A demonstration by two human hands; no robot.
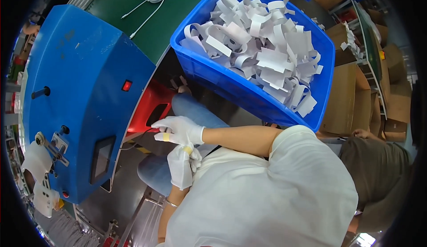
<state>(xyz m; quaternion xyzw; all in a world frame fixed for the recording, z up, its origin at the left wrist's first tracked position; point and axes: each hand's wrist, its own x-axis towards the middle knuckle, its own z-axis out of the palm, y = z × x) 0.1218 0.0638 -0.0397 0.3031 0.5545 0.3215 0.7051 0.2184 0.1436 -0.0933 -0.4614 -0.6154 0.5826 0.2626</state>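
The blue machine [98, 69] stands at left, the blue plastic tub [240, 91] at upper right, nearer to the right hand [181, 130]. This hand points leftward, fingers extended, seemingly empty; below it the left hand [180, 167] points upward. Their white gloves [189, 133] touch near the right wrist; whether the left grips, I cannot tell.

Green tabletop [116, 6], red stool [155, 99], grey floor [101, 206], cardboard boxes [341, 102], bright light [367, 239] at lower right
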